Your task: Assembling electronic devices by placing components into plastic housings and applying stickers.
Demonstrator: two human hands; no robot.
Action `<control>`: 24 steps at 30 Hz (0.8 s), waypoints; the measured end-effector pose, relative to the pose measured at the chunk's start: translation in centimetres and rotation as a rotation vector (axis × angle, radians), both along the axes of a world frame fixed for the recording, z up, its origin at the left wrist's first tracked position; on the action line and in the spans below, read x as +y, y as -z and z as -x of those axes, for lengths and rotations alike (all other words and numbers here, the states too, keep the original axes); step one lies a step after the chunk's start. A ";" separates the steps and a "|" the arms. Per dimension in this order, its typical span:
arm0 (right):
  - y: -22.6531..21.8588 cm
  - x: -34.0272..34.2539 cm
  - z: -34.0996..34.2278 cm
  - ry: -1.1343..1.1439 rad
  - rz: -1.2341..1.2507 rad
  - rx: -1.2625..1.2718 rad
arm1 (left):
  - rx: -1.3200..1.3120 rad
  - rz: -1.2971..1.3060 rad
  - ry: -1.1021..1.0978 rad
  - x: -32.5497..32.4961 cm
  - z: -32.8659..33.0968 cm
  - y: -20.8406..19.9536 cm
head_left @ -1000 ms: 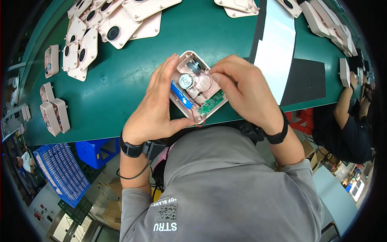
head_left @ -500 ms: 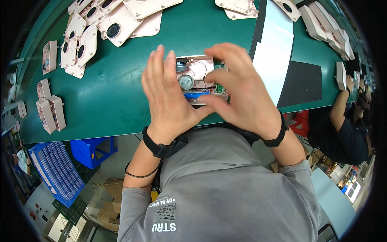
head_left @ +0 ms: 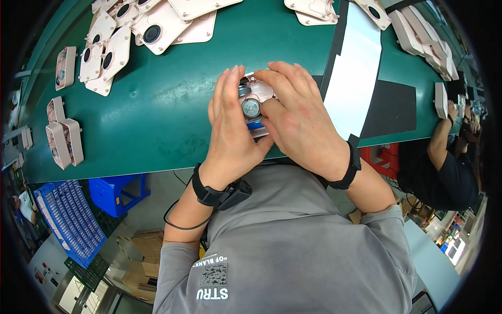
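A pale pink plastic housing (head_left: 265, 90), its inside facing up, sits between my hands close to the table's near edge. Within it are a round silver metal part (head_left: 251, 107) and, below that, a blue cylinder (head_left: 255, 124) like a battery cell. My left hand (head_left: 229, 123) is closed along the housing's left side, thumb at the near edge. My right hand (head_left: 303, 118) wraps the right end, fingertips at the far edge, thumb near the blue cylinder. Its fingers hide the green circuit board and most of the wires.
On the green table (head_left: 151, 112), pink panels with black round speakers (head_left: 152, 34) pile up at far left. More open housings (head_left: 65, 68) stand at the left edge. A white sheet (head_left: 355, 68) and black mat (head_left: 392, 107) lie to the right. A co-worker (head_left: 436, 172) sits at far right.
My right hand has come down from above, its spread fingers closing over the housing's right end. My left hand and the housing have shifted slightly right, and the circuit board is now covered.
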State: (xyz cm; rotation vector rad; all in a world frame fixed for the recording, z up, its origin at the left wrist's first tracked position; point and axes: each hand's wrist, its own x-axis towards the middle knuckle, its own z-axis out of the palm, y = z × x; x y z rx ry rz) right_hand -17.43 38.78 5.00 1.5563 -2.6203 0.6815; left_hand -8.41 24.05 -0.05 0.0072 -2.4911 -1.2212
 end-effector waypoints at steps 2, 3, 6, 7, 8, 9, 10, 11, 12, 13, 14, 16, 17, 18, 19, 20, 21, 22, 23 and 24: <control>0.0 0.3 0.3 -0.013 0.030 -0.034 | -0.016 0.035 0.030 -0.3 -0.1 -0.4; 0.0 0.6 0.5 -0.016 0.031 -0.034 | -0.017 0.036 0.028 -0.5 -0.2 -0.6; -0.1 1.6 1.4 -0.068 0.142 -0.252 | -0.095 -0.075 0.105 -1.5 -0.5 -0.9; 0.0 1.7 1.6 -0.069 0.142 -0.254 | -0.097 -0.074 0.103 -1.6 -0.6 -0.7; 0.0 1.8 1.7 -0.071 0.159 -0.283 | -0.055 -0.078 0.092 -1.6 -0.5 -0.3; 0.0 2.0 1.8 -0.073 0.176 -0.312 | -0.012 -0.082 0.080 -1.6 -0.3 0.0; 0.0 2.0 1.9 -0.074 0.193 -0.341 | 0.030 -0.086 0.069 -1.5 -0.1 0.2; 0.0 2.1 1.9 -0.074 0.193 -0.343 | 0.029 -0.086 0.069 -1.4 -0.1 0.4; 0.0 2.1 1.8 -0.081 0.197 -0.338 | 0.053 -0.035 0.040 -1.2 0.0 0.5; 0.1 2.1 1.8 -0.088 0.201 -0.334 | 0.075 0.016 0.011 -1.1 0.2 0.5; 0.1 2.1 1.8 -0.094 0.205 -0.330 | 0.098 0.067 -0.017 -0.9 0.2 0.5; 0.2 2.3 1.9 -0.091 0.222 -0.361 | 0.101 0.013 -0.035 -0.9 0.2 0.9; 0.1 2.4 2.0 -0.091 0.238 -0.391 | 0.105 -0.042 -0.054 -1.0 0.1 1.1; 0.1 2.5 2.0 -0.089 0.254 -0.422 | 0.108 -0.098 -0.073 -1.0 0.1 1.3; 0.0 2.5 2.0 -0.086 0.254 -0.424 | 0.105 -0.099 -0.071 -1.1 0.0 1.3; -0.2 2.4 1.9 -0.072 0.224 -0.385 | 0.118 -0.083 -0.069 -1.2 0.0 1.3; -0.4 2.3 1.7 -0.059 0.194 -0.346 | 0.131 -0.068 -0.067 -1.3 -0.1 1.3; -0.5 2.1 1.5 -0.045 0.164 -0.307 | 0.144 -0.053 -0.065 -1.3 -0.1 1.3; -0.5 1.8 1.2 -0.046 0.164 -0.308 | 0.143 -0.053 -0.065 -1.3 -0.1 1.3; -0.5 1.3 0.7 -0.036 0.166 -0.247 | 0.151 -0.035 -0.062 -1.3 -0.1 1.4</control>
